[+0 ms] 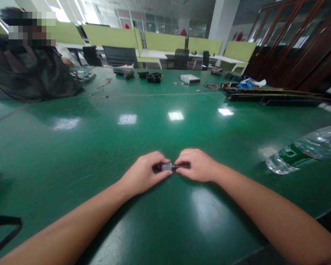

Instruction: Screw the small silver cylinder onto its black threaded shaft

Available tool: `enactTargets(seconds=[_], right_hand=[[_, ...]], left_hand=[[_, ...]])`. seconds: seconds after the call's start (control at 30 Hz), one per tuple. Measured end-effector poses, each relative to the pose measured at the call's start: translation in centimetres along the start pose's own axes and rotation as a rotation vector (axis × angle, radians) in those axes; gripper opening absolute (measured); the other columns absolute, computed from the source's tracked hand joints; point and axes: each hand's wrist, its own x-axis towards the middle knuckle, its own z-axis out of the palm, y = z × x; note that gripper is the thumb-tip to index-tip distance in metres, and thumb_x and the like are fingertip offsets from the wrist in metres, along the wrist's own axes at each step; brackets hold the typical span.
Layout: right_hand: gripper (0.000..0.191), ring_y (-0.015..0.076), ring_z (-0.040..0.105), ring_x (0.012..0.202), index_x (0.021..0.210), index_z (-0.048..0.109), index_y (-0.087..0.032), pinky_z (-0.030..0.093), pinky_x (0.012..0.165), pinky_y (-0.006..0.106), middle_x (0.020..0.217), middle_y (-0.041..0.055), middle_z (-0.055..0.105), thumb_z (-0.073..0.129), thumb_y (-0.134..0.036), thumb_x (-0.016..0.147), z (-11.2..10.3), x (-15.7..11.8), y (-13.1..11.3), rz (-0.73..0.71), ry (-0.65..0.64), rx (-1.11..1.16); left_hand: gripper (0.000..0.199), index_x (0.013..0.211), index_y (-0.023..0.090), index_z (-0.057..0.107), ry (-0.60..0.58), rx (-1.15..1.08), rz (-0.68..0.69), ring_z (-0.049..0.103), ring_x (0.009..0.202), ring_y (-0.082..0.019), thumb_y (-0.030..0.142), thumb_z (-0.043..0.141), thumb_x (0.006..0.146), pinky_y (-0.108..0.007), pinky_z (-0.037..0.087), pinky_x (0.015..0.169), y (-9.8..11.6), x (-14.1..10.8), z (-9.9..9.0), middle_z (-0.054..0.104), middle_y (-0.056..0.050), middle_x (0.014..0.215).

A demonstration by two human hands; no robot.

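Near the middle of the green table (143, 138), my left hand (149, 169) pinches a small grey block-shaped part (167, 167) between thumb and fingers. Just to its right, my right hand (195, 165) closes on a thin dark piece (182, 166), which meets the right end of the grey part. Both hands rest low over the tabletop with their fingertips almost touching. What exactly the small parts are is too small to tell, and my fingers partly cover them.
A clear plastic bottle (298, 156) lies on its side at the right. Along the far edge are a large dark bag (30, 73), a cable (99, 90), black parts (154, 77), a white box (190, 79) and dark strips (264, 96). A person sits behind the bag.
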Motion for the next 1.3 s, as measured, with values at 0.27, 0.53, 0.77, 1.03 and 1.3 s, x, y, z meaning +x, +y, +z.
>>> enactTargets(seconds=[0.27,0.53,0.77,1.03,1.3], right_hand=[[0.011,0.0162,0.06,0.078,0.092,0.075,-0.016,0.044,0.072,0.027,0.082,0.0042,0.07,0.068,-0.019,0.084,-0.1,0.0,-0.1,0.003,0.005,-0.007],[0.011,0.0164,0.062,0.079,0.092,0.075,-0.017,0.045,0.074,0.027,0.083,0.0049,0.071,0.072,-0.024,0.084,-0.4,0.0,0.0,0.021,-0.013,0.006],[0.01,0.0153,0.062,0.077,0.089,0.076,-0.017,0.044,0.073,0.026,0.081,0.0041,0.07,0.073,-0.023,0.082,-0.6,-0.2,0.0,0.051,-0.015,0.007],[0.011,0.0146,0.061,0.074,0.088,0.076,-0.016,0.044,0.071,0.026,0.081,0.004,0.07,0.073,-0.024,0.081,-1.2,-0.4,0.3,0.065,-0.03,-0.009],[0.01,0.0139,0.061,0.074,0.087,0.076,-0.016,0.044,0.07,0.025,0.08,0.0034,0.07,0.072,-0.023,0.081,-1.5,-0.5,0.7,0.077,-0.057,-0.017]], left_hand=[[0.018,0.096,0.019,0.07,0.004,-0.008,-0.009,0.064,0.076,-0.017,0.033,0.072,0.085,-0.027,0.05,0.07,-0.1,-0.1,0.0,0.069,-0.002,0.086],[0.017,0.095,0.019,0.069,0.003,-0.015,0.01,0.064,0.076,-0.017,0.033,0.072,0.085,-0.027,0.05,0.069,-0.3,-0.1,-0.1,0.069,-0.003,0.086],[0.018,0.095,0.019,0.07,0.008,-0.02,0.007,0.064,0.076,-0.017,0.033,0.073,0.085,-0.027,0.05,0.069,-0.4,-0.1,-0.1,0.069,-0.003,0.086],[0.019,0.095,0.019,0.07,0.009,-0.027,-0.022,0.064,0.075,-0.016,0.034,0.074,0.084,-0.026,0.05,0.069,-0.2,0.1,-0.1,0.069,-0.002,0.085],[0.02,0.095,0.019,0.071,0.009,-0.03,-0.04,0.064,0.074,-0.016,0.034,0.075,0.083,-0.025,0.05,0.068,-0.2,0.1,-0.1,0.069,-0.001,0.084]])
